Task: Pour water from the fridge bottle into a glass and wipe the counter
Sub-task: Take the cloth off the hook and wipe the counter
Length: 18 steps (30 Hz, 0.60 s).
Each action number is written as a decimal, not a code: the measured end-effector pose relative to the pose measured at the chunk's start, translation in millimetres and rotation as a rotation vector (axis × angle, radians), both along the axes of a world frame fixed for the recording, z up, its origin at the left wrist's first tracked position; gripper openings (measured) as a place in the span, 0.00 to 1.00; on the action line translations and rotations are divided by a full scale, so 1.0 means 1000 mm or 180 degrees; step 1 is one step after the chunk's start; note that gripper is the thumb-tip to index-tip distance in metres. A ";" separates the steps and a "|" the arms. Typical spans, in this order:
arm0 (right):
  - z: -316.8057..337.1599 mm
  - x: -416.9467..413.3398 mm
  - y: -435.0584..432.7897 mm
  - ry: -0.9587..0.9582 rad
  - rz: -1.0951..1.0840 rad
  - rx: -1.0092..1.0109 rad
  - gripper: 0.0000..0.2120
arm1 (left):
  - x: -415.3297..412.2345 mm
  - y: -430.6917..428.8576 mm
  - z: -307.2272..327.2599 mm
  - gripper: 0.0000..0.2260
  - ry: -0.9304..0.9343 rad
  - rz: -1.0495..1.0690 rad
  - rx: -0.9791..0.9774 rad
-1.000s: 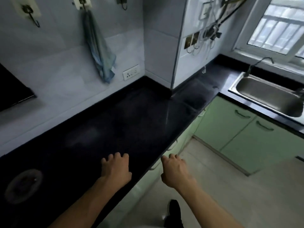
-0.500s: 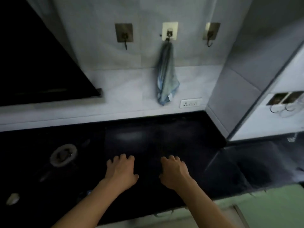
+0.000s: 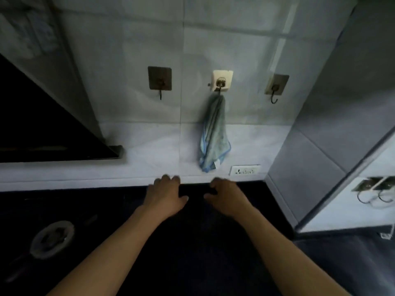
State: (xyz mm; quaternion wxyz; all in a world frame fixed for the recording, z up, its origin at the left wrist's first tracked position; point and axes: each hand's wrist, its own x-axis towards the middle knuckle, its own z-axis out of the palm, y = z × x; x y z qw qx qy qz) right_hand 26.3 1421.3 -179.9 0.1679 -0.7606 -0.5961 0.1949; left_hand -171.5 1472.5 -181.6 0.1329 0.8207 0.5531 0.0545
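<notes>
Hands are reaching forward over the dark counter (image 3: 192, 253), both bare and holding nothing. The left hand (image 3: 164, 196) is hovering palm down near the far edge of the counter, its fingers loosely curled and its thumb pointing right. The right hand (image 3: 227, 196) is sitting just beside it, a narrow gap between the two, fingers likewise curled loosely around nothing. Whether either palm is touching the stone is not clear.

A blue-grey cloth (image 3: 213, 133) is hanging on the far wall, directly above and between the hands, apart from them. It is dangling from the middle hook (image 3: 222, 81) of three stick-on hooks; the left hook (image 3: 159, 79) and the right hook (image 3: 276, 86) are carrying nothing. A small white tag is showing at the cloth's lower corner, but any writing on it is too blurred to read.

A white wall socket (image 3: 244, 170) is sitting just right of the cloth's lower end, its markings unreadable. A black slanted hood (image 3: 42, 129) is filling the far left. A round burner (image 3: 52, 239) is lying on the near left of the counter. No bottle or glass is showing here.
</notes>
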 end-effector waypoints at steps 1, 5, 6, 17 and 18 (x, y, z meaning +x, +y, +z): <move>0.012 0.009 0.021 0.0072 -0.0029 0.0163 0.19 | 0.010 0.014 0.010 0.24 -0.0167 0.0068 0.0032; 0.058 0.039 0.093 0.0362 -0.0224 0.0799 0.14 | 0.053 0.070 0.048 0.21 -0.1088 0.0389 0.0091; 0.067 0.045 0.107 0.0408 -0.0268 0.0983 0.15 | 0.064 0.082 0.053 0.20 -0.1303 0.0427 0.0108; 0.091 0.077 0.164 0.0634 -0.0404 0.1576 0.10 | 0.142 0.163 0.085 0.13 -0.1932 0.0499 0.0213; 0.095 0.077 0.163 0.0683 -0.0432 0.1670 0.10 | 0.145 0.166 0.086 0.12 -0.1920 0.0472 0.0192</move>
